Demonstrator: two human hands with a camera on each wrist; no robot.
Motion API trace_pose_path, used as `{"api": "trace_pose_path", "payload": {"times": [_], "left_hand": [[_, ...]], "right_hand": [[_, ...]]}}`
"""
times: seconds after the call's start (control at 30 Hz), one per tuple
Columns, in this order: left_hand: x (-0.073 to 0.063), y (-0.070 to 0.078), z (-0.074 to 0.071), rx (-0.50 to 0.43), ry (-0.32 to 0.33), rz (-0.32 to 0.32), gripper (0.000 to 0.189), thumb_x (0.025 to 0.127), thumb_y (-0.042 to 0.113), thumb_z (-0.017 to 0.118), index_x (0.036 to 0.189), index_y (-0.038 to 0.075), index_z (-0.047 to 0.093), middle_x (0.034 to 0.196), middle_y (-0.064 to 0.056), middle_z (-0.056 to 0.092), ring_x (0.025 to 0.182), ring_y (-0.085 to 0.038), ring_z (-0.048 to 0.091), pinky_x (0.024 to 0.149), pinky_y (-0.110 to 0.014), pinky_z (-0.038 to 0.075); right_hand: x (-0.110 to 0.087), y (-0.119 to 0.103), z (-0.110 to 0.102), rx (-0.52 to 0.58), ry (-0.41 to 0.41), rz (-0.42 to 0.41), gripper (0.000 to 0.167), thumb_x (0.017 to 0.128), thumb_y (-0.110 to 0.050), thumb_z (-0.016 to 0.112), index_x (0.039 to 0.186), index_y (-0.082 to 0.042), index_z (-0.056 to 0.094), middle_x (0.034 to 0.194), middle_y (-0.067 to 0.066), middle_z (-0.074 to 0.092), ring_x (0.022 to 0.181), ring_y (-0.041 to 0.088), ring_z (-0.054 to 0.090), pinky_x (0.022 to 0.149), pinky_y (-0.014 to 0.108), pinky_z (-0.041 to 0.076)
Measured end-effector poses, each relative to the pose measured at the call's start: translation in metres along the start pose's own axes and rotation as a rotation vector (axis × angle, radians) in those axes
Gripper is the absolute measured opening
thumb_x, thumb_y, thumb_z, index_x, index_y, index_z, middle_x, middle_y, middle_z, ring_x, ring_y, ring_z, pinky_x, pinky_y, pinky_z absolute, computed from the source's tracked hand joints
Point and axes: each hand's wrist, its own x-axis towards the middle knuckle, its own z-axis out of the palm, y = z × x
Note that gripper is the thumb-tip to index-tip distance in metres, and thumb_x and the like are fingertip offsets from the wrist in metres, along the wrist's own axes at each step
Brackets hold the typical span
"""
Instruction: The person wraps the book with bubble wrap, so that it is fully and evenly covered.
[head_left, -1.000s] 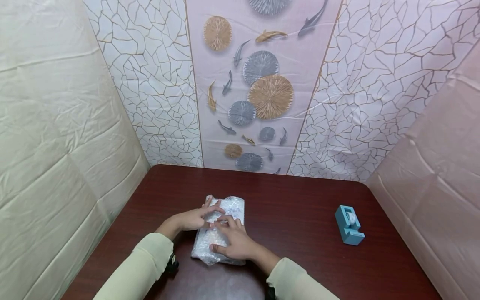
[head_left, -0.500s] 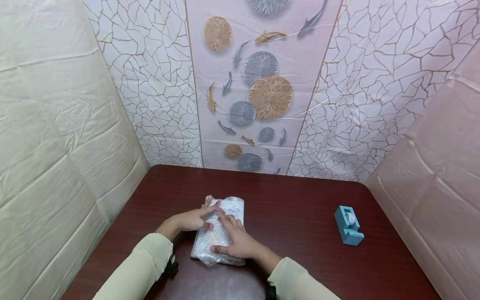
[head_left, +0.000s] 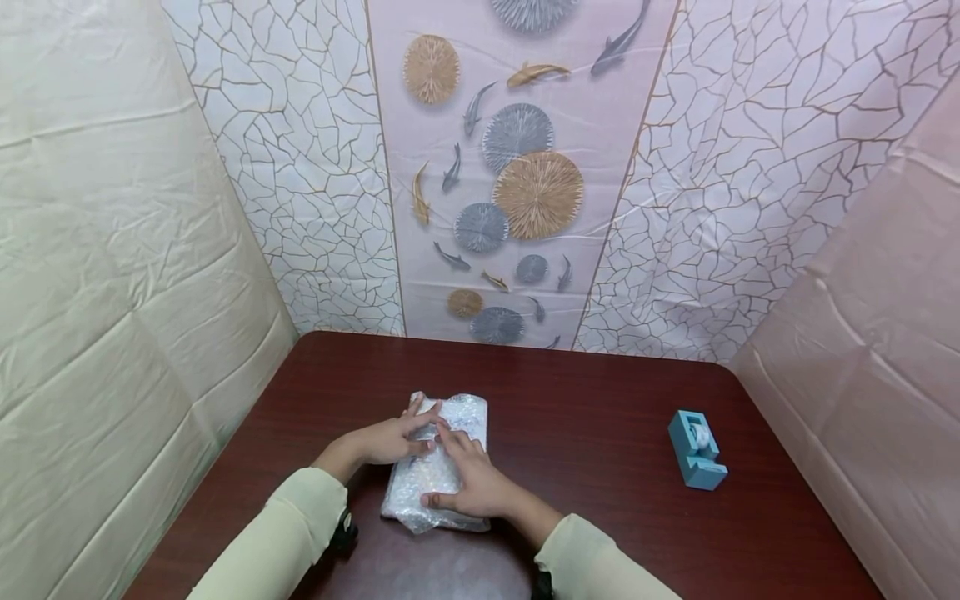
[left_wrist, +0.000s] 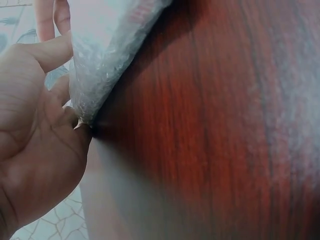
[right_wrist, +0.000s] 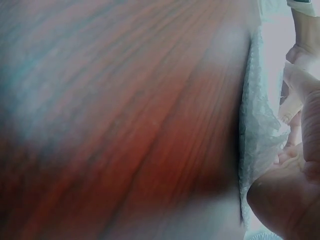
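A flat package in clear bubble wrap (head_left: pixel 431 479) lies on the dark red-brown table in the head view. Across its upper left part rests my left hand (head_left: pixel 386 437), fingers spread and fairly straight. My right hand (head_left: pixel 476 479) lies over the right side of the package, thumb apart, its fingertips close to the left hand's fingers. Seen from the left wrist, the wrap (left_wrist: pixel 100 65) comes to a corner beside the left hand (left_wrist: pixel 45 135). In the right wrist view the package's edge (right_wrist: pixel 257 135) runs along the table next to the right hand (right_wrist: pixel 290 195). What is inside the wrap is mostly hidden.
A light blue tape dispenser (head_left: pixel 697 450) with a roll of tape stands at the right of the wooden table (head_left: pixel 585 433). Pale cloth hangs at the left and right, and a patterned sheet (head_left: pixel 517 208) hangs behind the table.
My right hand's fingers have slid slightly away over the wrap and straightened, now nearer the left hand's fingertips. The left thumb has shifted a little. Package and tape dispenser stay in place.
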Motion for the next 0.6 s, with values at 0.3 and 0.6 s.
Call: {"api": "trace_pose_path", "payload": {"times": [0.3,0.6], "left_hand": [[0.000,0.000,0.003,0.026,0.051,0.041,0.059,0.113,0.050,0.058,0.165,0.023,0.052,0.184,-0.027,-0.002,0.169,-0.057,0.002,0.129,-0.082,0.017],[0.008,-0.015,0.012,0.056,0.134,0.095,0.050,0.110,0.058,0.061,0.154,0.034,0.060,0.185,-0.010,0.022,0.168,-0.058,0.007,0.122,-0.089,0.020]], "right_hand": [[0.000,0.000,0.001,-0.008,0.002,-0.008,0.117,0.094,-0.050,0.086,0.177,-0.006,0.017,0.174,0.018,0.038,0.149,0.042,0.043,0.123,0.069,0.041],[0.001,0.002,0.002,-0.016,0.012,-0.018,0.115,0.094,-0.050,0.086,0.177,-0.006,0.020,0.171,0.017,0.041,0.149,0.041,0.043,0.124,0.069,0.040]]}}
